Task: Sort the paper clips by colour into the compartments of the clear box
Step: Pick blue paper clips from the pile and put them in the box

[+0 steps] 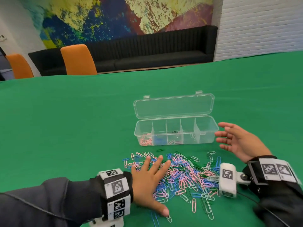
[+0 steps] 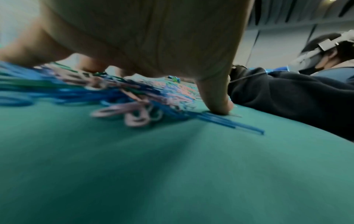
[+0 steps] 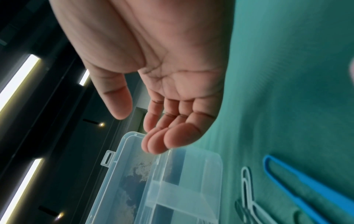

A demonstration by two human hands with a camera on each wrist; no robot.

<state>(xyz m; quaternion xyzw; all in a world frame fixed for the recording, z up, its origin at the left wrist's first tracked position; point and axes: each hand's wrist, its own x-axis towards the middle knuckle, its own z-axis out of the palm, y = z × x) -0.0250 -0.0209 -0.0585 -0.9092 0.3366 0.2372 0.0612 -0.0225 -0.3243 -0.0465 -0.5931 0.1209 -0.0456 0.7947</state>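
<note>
Green cloth covers the table (image 1: 65, 128); the paper clips (image 1: 183, 176) lie heaped just before the clear box (image 1: 175, 130), lid open for sorting; the left hand (image 1: 147, 182) presses flat, fingers spread, seemingly steadying them; the right hand (image 1: 236, 140) hovers beside the box, fingers relaxed, empty.

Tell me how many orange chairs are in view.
2, both past the far edge of the green table: one chair in front of the black bench, the other chair further left, near the frame's edge. More could be out of view.
</note>
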